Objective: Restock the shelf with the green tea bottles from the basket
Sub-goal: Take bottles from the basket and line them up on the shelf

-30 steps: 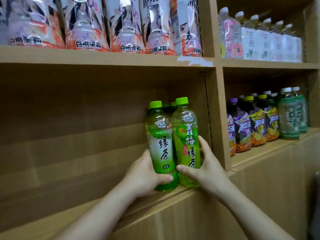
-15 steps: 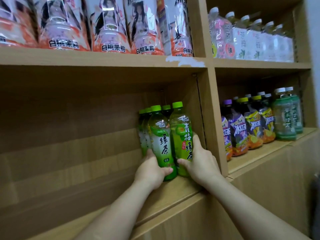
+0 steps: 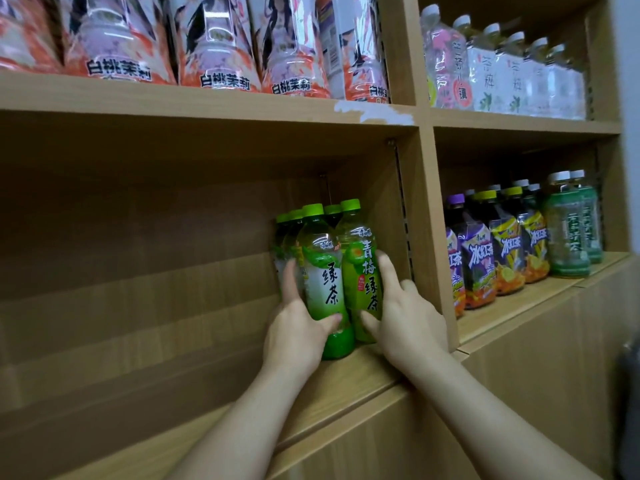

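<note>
Two green tea bottles stand upright on the wooden shelf [image 3: 349, 375], close to its right wall. My left hand [image 3: 294, 337] wraps the left green tea bottle [image 3: 320, 268], thumb across its front. My right hand [image 3: 401, 320] grips the right green plum tea bottle [image 3: 360, 268], with the index finger stretched up along its side. Several more green-capped bottles [image 3: 285, 237] stand behind and to the left of them. The basket is out of view.
Left of the bottles the shelf bay [image 3: 156, 289] runs wide. A wooden divider [image 3: 433, 237] stands just right of my right hand. Iced tea bottles [image 3: 498, 251] fill the neighbouring bay. Peach jasmine packs [image 3: 214, 46] and clear bottles [image 3: 502, 71] line the upper shelf.
Both hands have pushed the two bottles from the shelf's front edge deeper into the bay, up against the bottles at the back.
</note>
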`<action>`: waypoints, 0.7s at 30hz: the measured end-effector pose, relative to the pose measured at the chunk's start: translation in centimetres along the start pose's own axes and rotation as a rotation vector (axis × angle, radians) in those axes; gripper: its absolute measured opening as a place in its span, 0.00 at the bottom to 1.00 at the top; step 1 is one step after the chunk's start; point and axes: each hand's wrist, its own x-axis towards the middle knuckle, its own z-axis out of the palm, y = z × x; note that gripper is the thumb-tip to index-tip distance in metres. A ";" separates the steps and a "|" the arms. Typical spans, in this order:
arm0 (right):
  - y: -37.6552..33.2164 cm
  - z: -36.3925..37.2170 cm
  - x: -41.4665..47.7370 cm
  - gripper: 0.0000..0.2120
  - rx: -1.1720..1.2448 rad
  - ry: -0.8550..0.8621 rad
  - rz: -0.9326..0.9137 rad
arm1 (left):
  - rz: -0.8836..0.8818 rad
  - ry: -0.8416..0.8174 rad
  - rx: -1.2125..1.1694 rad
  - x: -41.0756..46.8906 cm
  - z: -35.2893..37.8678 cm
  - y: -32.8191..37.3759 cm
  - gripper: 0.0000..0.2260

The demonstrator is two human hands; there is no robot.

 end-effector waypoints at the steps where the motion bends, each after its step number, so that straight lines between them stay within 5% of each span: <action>1: 0.0 0.1 -0.4 0.42 0.049 0.026 -0.049 | 0.032 0.001 -0.001 -0.1 -0.2 0.1 0.50; 5: 0.3 0.9 0.6 0.42 0.332 -0.036 -0.091 | 0.119 -0.036 0.026 -0.6 -0.4 0.1 0.53; 11: 1.0 0.9 1.0 0.46 0.080 -0.018 -0.142 | 0.159 -0.023 0.176 -1.0 0.2 0.5 0.52; 16: 0.7 0.3 1.2 0.47 0.173 -0.055 -0.099 | 0.125 -0.024 0.097 -1.0 0.0 0.3 0.51; 21: 1.3 -1.2 0.7 0.47 0.279 -0.294 -0.076 | 0.067 -0.028 -0.038 -0.9 -0.2 0.1 0.51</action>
